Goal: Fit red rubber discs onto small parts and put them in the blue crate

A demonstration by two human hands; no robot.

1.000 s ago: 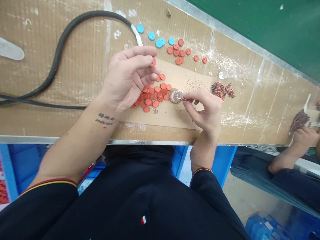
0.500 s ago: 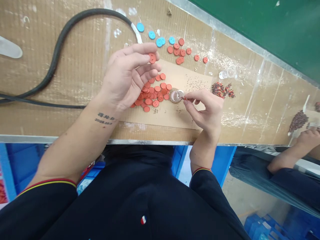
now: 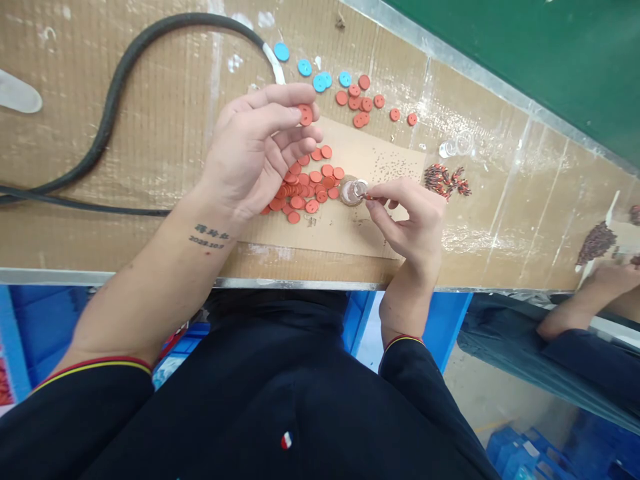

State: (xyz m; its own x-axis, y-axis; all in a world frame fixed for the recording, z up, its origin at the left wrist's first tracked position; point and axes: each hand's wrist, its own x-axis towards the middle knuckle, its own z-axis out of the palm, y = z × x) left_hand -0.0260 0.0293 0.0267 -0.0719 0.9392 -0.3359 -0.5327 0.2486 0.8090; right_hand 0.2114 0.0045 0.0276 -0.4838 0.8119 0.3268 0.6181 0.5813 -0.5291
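Observation:
My left hand (image 3: 250, 143) is raised over the cardboard sheet, with a red round button-like disc (image 3: 305, 115) pinched between thumb and fingers. Two small holes or slots mark the disc's face. Below that hand lies a heap of similar red discs (image 3: 311, 207), partly hidden by it. My right hand (image 3: 410, 213) is closed in a pinch on a small red-and-dark piece (image 3: 369, 197), at the rim of a little clear round pot (image 3: 350, 191). What the pot contains is hard to make out. A pile of small red, black and yellow pieces (image 3: 438, 180) lies beyond the right hand.
Blue discs (image 3: 305, 67) and more red discs (image 3: 367, 104) are scattered behind the sheet. Tiny dark specks (image 3: 393, 163) dot the cardboard (image 3: 345, 240). Clear small cups (image 3: 449, 148) stand farther right. A thick black cable (image 3: 113, 100) curves across the left. Another person's hand (image 3: 607, 283) works at far right.
Both my hands keep nearly the same position and hold the same things. The other person's hand at far right has shifted slightly.

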